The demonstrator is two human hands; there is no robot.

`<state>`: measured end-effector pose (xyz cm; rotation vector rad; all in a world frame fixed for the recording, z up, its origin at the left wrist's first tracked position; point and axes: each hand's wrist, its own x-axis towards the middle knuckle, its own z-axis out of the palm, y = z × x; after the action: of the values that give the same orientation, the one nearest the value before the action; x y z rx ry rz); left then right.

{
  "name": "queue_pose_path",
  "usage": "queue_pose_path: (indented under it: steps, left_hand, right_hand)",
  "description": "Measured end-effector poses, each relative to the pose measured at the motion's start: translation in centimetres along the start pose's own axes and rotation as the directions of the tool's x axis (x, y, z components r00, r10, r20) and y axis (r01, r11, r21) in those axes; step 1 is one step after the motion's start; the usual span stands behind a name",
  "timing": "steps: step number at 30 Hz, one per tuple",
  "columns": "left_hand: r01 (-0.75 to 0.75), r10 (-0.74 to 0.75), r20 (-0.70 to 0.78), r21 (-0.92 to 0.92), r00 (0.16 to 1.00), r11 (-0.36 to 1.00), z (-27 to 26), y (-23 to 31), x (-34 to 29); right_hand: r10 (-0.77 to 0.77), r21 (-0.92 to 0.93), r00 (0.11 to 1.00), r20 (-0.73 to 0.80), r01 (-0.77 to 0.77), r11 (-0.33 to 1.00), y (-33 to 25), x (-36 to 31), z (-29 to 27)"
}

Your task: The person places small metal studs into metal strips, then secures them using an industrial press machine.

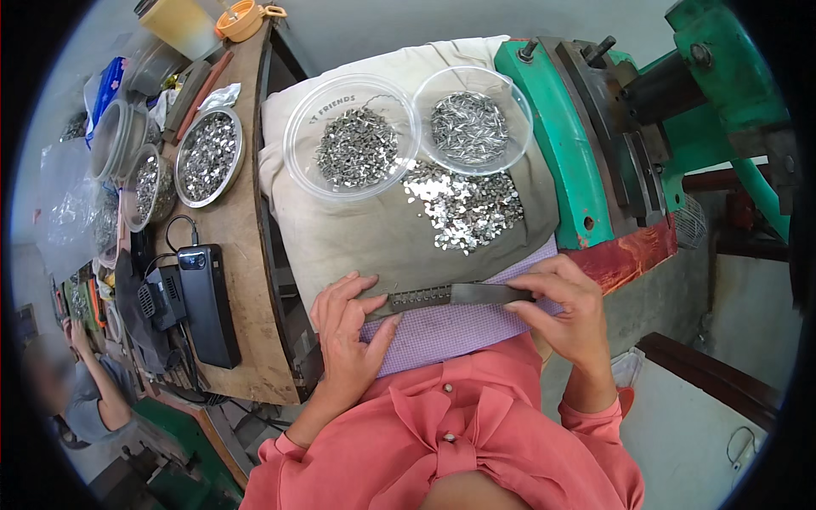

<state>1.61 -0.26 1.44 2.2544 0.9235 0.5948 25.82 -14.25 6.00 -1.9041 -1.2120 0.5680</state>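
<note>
My left hand (pixel 348 331) grips the left end of a narrow dark metal jig (pixel 419 297) between thumb and fingers. The jig has a row of small slots with tiny pieces in them. A smooth dark flat strip (pixel 484 293) makes up or covers its right part; I cannot tell which. The thumb and fingers of my right hand (pixel 571 308) pinch the right end of this strip. Beyond my hands, a loose pile of small shiny metal pieces (pixel 476 212) lies on a grey-brown cloth (pixel 348 242). Behind it stand two clear round tubs (pixel 291 140) (pixel 526 127) holding small metal parts.
A green machine (pixel 552 144) stands close on the right. On the wooden table (pixel 246 280) at left are a round metal dish (pixel 181 191) of parts, plastic tubs (pixel 136 223) and a black power bank (pixel 208 302) with cables. Purple textured cloth (pixel 433 336) lies before me. Another person's arm (pixel 104 391) shows far left.
</note>
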Motion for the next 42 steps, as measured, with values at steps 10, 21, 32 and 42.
queue_pose_path:
  steps: [10,21,32,42]
  left_hand:
    - [0.162,-0.166,-0.010,-0.161,0.986,0.974,-0.7,0.2,-0.2]
    - [0.193,-0.191,0.093,-0.008,0.977,0.981,-1.2,1.8,1.1]
    - [0.170,-0.171,0.130,0.017,0.977,0.985,-1.0,1.7,1.3]
    - [0.055,-0.050,0.234,-0.012,0.971,0.998,-1.9,0.7,0.9]
  right_hand:
    - [-0.218,-0.104,0.965,0.147,0.234,0.967,-2.0,2.7,3.6]
    - [-0.221,-0.149,0.943,0.249,0.263,0.953,-2.6,2.7,4.2]
    - [-0.075,-0.252,0.997,0.027,0.079,0.964,-0.8,0.5,3.9]
    - [-0.180,-0.127,0.984,0.010,0.180,0.975,0.8,-0.8,4.3]
